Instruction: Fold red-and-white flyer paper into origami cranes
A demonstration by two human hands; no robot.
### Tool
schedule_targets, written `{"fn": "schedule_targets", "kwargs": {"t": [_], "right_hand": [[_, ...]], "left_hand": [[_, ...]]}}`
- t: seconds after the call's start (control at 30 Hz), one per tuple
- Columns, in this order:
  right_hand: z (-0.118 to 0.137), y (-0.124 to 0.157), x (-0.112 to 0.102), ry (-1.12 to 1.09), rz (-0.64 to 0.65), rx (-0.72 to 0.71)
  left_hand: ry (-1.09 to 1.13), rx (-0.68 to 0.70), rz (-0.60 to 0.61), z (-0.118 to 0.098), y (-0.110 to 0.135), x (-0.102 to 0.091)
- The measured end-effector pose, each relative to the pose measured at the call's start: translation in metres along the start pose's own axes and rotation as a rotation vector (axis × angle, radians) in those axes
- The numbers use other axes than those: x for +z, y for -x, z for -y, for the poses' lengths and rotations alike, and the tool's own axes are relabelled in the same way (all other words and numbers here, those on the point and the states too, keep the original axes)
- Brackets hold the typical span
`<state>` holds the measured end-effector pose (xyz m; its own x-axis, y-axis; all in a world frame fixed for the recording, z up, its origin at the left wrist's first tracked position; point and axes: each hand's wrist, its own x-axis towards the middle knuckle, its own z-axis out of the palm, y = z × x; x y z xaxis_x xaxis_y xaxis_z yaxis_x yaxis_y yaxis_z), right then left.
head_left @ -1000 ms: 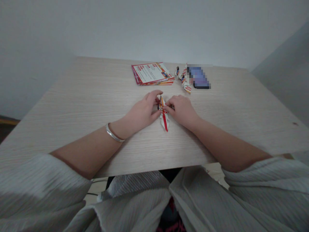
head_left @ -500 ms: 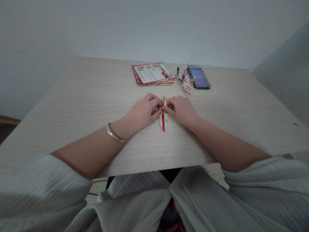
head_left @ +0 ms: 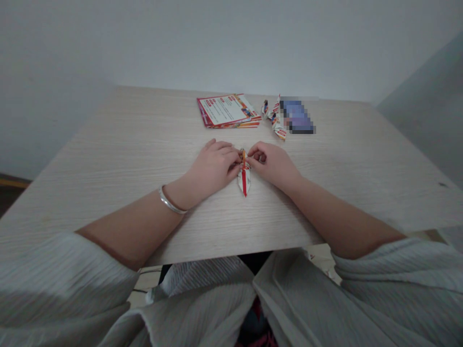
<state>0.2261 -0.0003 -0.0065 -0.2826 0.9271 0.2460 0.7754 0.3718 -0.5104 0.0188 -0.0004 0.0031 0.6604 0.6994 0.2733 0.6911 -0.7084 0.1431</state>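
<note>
A narrow piece of folded paper (head_left: 244,182), white with a red stripe and an orange upper part, lies on the table between my hands with its pointed end towards me. My left hand (head_left: 216,165) pinches its left edge between thumb and fingers. From the other side, my right hand (head_left: 272,161) grips the upper part with thumb and forefinger, the other fingers curled. Fingertips hide some of the paper's middle folds.
Behind my hands is a stack of printed sheets (head_left: 226,111). To its right lie several folded paper pieces (head_left: 275,120), beside a pixelated dark, phone-like object (head_left: 299,116). A wall (head_left: 231,46) rises behind the table (head_left: 108,159).
The paper's upper tip now sits slightly lower and to the left. My left fingers have stretched out a little, and my right fingertips have shifted on the upper part.
</note>
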Motion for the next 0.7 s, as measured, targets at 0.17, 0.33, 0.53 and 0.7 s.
{"fn": "schedule_targets", "kwargs": {"t": [0.17,0.33,0.53,0.7], "right_hand": [[-0.003,0.001,-0.003,0.016,0.023,-0.075],[-0.001,0.002,-0.005,0.062,0.044,-0.055],[0.001,0.003,-0.007,0.192,0.07,-0.076],[-0.004,0.001,-0.005,0.18,0.063,-0.106]], "left_hand": [[0.032,-0.04,0.036,-0.002,0.001,-0.002],[-0.001,-0.03,0.044,-0.003,0.001,-0.003],[-0.044,-0.096,0.038,-0.01,0.004,-0.007],[-0.016,-0.109,0.033,-0.009,0.004,-0.008]]}}
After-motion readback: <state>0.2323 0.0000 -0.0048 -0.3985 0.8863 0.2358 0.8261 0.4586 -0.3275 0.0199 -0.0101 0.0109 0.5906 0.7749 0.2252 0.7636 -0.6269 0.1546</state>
